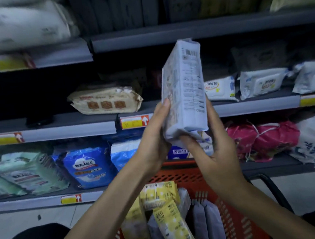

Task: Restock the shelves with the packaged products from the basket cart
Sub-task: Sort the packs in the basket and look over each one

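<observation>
A pale blue-white packet (pixel 185 90) with a barcode near its top stands upright in the air in front of the middle shelf (pixel 246 107). My left hand (pixel 154 136) grips its lower left edge, thumb up along the side. My right hand (pixel 212 152) holds it from below and from the right, fingers curled under its bottom. Beneath my forearms stands the orange basket cart (pixel 185 175), holding several yellow packets (pixel 158 194) and grey-blue packets (pixel 206 223).
The middle shelf carries a beige wipes pack (pixel 106 100) on the left and white wipes packs (pixel 259 83) on the right. On the lower shelf lie blue and green bags (pixel 87 166) and pink bundles (pixel 263 139). My knees show at the bottom corners.
</observation>
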`<state>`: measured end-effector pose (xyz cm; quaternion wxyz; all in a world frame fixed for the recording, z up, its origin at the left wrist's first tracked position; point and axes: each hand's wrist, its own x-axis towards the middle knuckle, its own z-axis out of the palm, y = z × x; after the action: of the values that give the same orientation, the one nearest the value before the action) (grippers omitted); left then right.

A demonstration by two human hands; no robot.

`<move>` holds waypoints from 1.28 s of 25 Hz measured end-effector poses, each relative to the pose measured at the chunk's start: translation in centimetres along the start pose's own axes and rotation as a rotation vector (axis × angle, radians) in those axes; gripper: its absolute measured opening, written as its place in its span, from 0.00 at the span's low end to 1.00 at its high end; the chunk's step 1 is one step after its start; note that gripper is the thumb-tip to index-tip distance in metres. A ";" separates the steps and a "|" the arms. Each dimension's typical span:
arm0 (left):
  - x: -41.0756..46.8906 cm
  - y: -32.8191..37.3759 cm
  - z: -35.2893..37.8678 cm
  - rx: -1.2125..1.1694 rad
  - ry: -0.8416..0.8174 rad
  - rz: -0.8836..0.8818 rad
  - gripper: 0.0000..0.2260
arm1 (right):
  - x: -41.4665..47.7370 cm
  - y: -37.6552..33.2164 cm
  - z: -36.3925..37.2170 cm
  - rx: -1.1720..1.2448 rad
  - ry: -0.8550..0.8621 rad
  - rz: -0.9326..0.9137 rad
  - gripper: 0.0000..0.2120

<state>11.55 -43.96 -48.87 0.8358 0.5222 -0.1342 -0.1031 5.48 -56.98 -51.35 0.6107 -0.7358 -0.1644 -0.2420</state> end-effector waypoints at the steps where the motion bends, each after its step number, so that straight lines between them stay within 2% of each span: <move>1: 0.5 1.0 0.2 0.117 -0.016 0.051 0.27 | 0.7 -0.7 -0.1 0.006 0.032 -0.022 0.38; 3: 1.8 3.5 0.1 0.427 -0.012 0.176 0.25 | 2.1 -2.1 -0.1 0.051 0.072 -0.043 0.36; 6: 3.7 7.9 0.0 0.930 0.029 0.373 0.31 | 5.1 -3.5 0.7 0.128 0.105 -0.073 0.31; 9: 5.3 11.7 0.3 1.141 0.188 0.460 0.33 | 9.3 -4.9 2.0 0.136 0.139 -0.119 0.28; 12: 6.9 15.0 1.0 1.093 0.330 0.541 0.27 | 13.7 -6.2 3.5 0.141 0.150 -0.155 0.28; 14: 8.4 17.1 0.8 1.008 0.379 0.593 0.20 | 16.8 -7.0 4.4 0.151 0.163 -0.176 0.29; 16: 10.2 18.9 0.2 0.869 0.351 0.604 0.13 | 20.4 -7.4 5.1 0.143 0.146 -0.205 0.30; 18: 12.6 20.6 -0.7 0.817 0.311 0.619 0.10 | 24.9 -7.2 5.7 0.075 0.138 -0.232 0.29; 20: 15.7 22.6 -1.8 0.805 0.304 0.615 0.08 | 30.0 -7.0 6.9 -0.040 0.179 -0.235 0.25; 22: 18.6 24.5 -2.7 0.802 0.321 0.533 0.06 | 35.1 -6.9 8.7 -0.195 0.256 -0.183 0.16; 24: 20.7 25.4 -3.7 0.798 0.398 0.379 0.09 | 38.7 -6.9 10.4 -0.418 0.239 -0.019 0.09; 26: 21.3 25.0 -4.5 0.797 0.449 0.288 0.11 | 40.0 -6.4 11.2 -0.613 0.175 0.099 0.09; 27: 21.2 24.4 -4.9 0.803 0.444 0.267 0.11 | 39.7 -6.3 11.3 -0.671 0.170 0.109 0.07; 28: 20.9 24.0 -5.2 0.806 0.428 0.251 0.16 | 39.4 -6.2 11.2 -0.716 0.172 0.100 0.04; 30: 20.0 23.5 -5.7 0.829 0.419 0.251 0.28 | 38.5 -6.1 10.8 -0.774 0.159 0.069 0.07; 32: 18.5 23.5 -5.6 0.875 0.419 0.277 0.28 | 37.7 -6.5 10.0 -0.764 0.119 0.078 0.05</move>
<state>31.58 -34.81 -27.95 0.5536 0.8103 -0.0620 0.1817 34.77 -47.87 -26.42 0.3097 -0.9007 0.0012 -0.3047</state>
